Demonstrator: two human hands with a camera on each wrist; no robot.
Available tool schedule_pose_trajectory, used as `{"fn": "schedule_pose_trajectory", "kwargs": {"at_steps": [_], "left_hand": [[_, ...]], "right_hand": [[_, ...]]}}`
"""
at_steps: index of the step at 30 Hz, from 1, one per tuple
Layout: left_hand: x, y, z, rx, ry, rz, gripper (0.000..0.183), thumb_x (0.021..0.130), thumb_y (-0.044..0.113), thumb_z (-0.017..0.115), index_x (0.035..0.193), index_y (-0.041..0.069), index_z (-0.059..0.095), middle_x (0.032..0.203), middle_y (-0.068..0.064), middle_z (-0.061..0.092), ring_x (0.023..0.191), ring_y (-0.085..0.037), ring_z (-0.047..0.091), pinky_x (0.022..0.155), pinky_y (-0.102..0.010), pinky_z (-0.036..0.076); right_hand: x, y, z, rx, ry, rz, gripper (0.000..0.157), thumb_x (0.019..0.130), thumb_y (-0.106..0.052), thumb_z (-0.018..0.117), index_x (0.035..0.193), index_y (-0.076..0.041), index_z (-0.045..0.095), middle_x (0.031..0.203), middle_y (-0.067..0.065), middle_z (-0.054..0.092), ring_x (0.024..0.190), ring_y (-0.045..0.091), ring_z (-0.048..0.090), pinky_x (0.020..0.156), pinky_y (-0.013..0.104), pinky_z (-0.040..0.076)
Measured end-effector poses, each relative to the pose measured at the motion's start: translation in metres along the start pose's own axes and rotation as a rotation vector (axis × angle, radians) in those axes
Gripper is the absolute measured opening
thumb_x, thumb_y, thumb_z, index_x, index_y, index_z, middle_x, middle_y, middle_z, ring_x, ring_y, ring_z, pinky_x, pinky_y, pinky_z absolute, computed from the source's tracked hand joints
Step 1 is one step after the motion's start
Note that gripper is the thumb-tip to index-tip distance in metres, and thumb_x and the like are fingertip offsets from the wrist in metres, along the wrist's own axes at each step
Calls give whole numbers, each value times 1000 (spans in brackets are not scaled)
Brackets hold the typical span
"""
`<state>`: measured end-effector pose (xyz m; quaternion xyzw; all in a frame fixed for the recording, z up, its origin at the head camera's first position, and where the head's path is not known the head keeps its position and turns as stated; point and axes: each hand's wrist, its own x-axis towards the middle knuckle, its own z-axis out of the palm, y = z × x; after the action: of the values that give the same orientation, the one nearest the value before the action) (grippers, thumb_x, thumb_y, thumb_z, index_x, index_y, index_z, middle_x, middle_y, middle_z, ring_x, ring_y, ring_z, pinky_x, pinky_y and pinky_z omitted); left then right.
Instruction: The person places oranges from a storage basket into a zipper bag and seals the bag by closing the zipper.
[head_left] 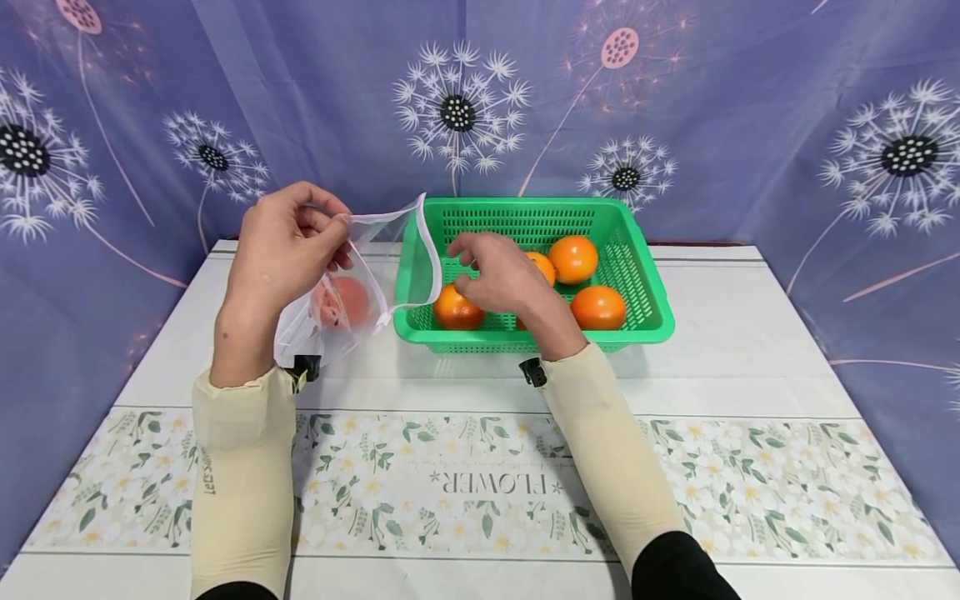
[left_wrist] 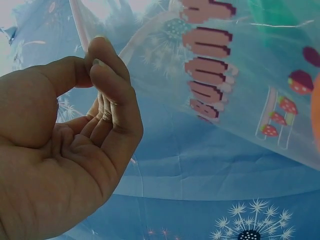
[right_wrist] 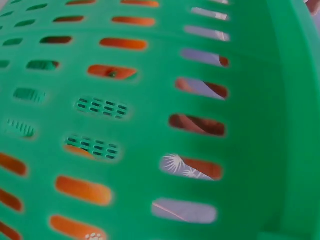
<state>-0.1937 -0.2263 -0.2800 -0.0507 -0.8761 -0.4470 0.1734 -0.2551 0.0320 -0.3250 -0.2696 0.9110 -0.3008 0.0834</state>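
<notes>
My left hand [head_left: 281, 242] pinches the upper edge of a clear plastic bag [head_left: 405, 250] between thumb and fingertips. The bag's mouth gapes toward the right, and its trim is white and pinkish. Printed strawberries and pink lettering show on the bag in the left wrist view. Inside the bag lies one orange [head_left: 351, 300]. My right hand [head_left: 498, 271] hovers over the left part of a green plastic basket [head_left: 660, 321], fingers loosely bent, with nothing seen in them. Close below it sits an orange [head_left: 457, 310]. Through the basket's slots, the right wrist view shows parts of oranges [right_wrist: 82, 190].
More oranges lie in the basket, one at the back [head_left: 573, 258] and one at the front right [head_left: 598, 308]. The table has a white cover with a floral strip [head_left: 495, 483]. A blue dandelion-print curtain [head_left: 330, 100] hangs behind and at both sides.
</notes>
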Motion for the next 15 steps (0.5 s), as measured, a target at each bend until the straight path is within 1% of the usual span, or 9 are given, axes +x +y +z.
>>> {"fn": "schedule_pose_trajectory", "kwargs": {"at_steps": [3, 8, 15], "left_hand": [[0, 0, 0, 1, 9, 1, 13, 101, 13, 61, 105, 5, 71, 69, 5, 73, 57, -13, 72, 53, -21, 54], [0, 0, 0, -1, 13, -1, 12, 101, 12, 61, 105, 5, 70, 69, 5, 73, 57, -11, 71, 54, -20, 55], [0, 0, 0, -11, 14, -3, 12, 101, 12, 61, 106, 5, 69, 69, 2, 73, 55, -9, 70, 55, -21, 56]], "right_hand": [[0, 1, 0, -24, -49, 16, 46, 96, -8, 64, 141, -9, 64, 134, 14, 65, 120, 30, 61, 96, 44, 55], [1, 1, 2, -51, -113, 31, 45, 98, -12, 67, 143, -9, 63, 135, 14, 65, 123, 31, 60, 99, 44, 54], [2, 4, 5, -81, -159, 61, 47, 98, -16, 68, 144, -9, 62, 135, 15, 64, 120, 30, 61, 92, 42, 55]]}}
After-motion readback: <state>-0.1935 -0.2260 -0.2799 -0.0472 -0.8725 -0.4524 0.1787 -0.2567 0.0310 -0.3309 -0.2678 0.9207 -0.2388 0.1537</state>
